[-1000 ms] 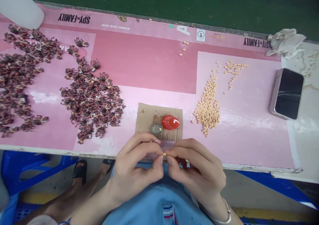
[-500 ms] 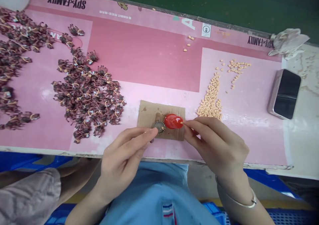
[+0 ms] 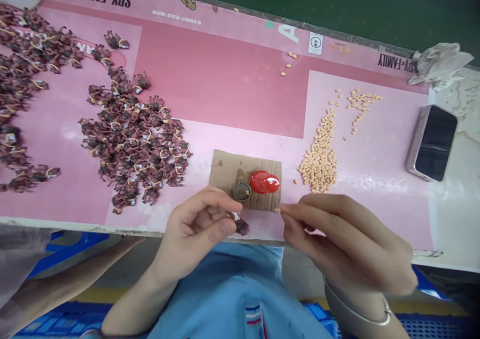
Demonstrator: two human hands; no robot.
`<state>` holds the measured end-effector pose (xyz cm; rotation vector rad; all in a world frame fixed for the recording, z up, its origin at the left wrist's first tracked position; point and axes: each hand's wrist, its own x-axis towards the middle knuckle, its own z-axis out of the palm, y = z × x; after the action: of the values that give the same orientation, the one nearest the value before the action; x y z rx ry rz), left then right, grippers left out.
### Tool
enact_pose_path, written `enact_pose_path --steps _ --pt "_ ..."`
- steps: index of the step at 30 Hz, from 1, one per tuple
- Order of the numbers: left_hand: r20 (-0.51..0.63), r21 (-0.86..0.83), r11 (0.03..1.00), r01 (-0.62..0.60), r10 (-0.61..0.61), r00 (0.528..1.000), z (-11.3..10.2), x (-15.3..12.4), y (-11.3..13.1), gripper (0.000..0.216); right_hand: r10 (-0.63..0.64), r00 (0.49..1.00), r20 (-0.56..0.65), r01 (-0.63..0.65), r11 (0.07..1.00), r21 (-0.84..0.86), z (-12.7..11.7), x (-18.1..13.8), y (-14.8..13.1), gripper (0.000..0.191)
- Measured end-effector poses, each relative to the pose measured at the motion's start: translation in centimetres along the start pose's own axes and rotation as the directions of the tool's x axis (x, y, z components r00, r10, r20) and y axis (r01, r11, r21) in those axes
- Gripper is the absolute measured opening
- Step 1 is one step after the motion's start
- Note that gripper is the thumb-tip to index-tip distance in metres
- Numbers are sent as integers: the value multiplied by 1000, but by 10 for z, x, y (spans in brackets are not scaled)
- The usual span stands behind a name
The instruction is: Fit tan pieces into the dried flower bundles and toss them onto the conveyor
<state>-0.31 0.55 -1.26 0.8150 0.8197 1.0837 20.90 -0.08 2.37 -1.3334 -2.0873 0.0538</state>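
Observation:
Between the thumb and fingers of my left hand (image 3: 200,229) is a small dark brown figurine (image 3: 242,226) with a white and yellow patch, held over the table's front edge. My right hand (image 3: 341,239) pinches a tiny cream-coloured piece (image 3: 278,210) at its fingertips, a short way right of the figurine. Just beyond both hands lies a cardboard piece (image 3: 225,171). On it stand a glossy red bottle-like object (image 3: 262,182) and, touching or close beside it, a bottle cap (image 3: 242,191) with a little liquid and a pale bit inside.
Many similar figurines (image 3: 138,144) are heaped to the left. A pile of cream pieces (image 3: 318,169) lies right of the cardboard. Farther right are a phone-like device (image 3: 433,143) and crumpled white tissue (image 3: 440,65). Another person's arm (image 3: 75,274) is at lower left.
My right hand has drawn back from the red object toward the front edge with the cream piece. My left hand has turned and lowered, bringing the figurine into view.

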Motion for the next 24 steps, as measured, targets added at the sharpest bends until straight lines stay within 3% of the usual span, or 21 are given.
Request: enact_pose_path --steps 4,8,13,20,24 --pt "61 -186 960 209 -201 978 2 -3 -3 9 -8 1000 11 7 994 112 1 4 -14 15" --pt "71 -243 930 274 -265 962 3 -5 -2 8 -46 998 51 38 989 142 3 7 -15 14" --pt "34 -225 951 214 -212 977 8 -2 0 8 -50 998 26 46 986 158 9 -4 -16 15" --pt "-214 -24 997 68 -71 974 18 -5 -1 8 -122 981 153 114 992 57 3 -8 -23 21" --pt "-190 161 987 -19 50 981 21 2 16 9 -79 995 66 72 992 102 8 -8 -16 22"
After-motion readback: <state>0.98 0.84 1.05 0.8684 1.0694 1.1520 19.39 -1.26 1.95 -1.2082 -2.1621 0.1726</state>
